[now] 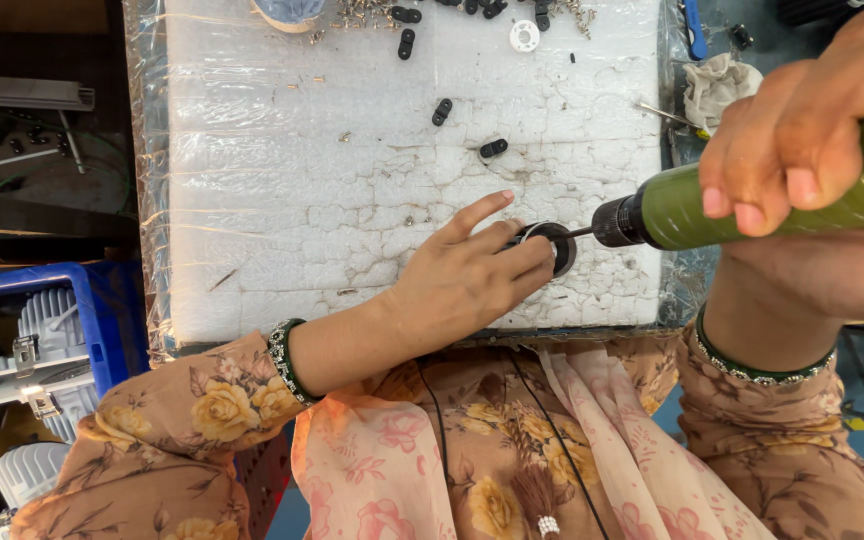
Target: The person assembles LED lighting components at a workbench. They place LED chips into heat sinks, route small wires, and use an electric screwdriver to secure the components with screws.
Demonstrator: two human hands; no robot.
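My left hand (pixel 472 270) grips a small round black and silver part (pixel 555 243) and holds it down on the white foam board (pixel 302 200), with the index finger stretched out. My right hand (pixel 802 140) is wrapped around a green electric screwdriver (pixel 752 205) lying sideways. Its thin bit (pixel 580 233) points left and touches the round part.
Small black clips (pixel 493 148) (pixel 441 111) and loose screws (pixel 362 12) lie scattered over the far part of the board, with a white ring (pixel 524 36) among them. A crumpled cloth (pixel 717 85) lies at the right. A blue crate (pixel 102 320) with white housings stands at the left.
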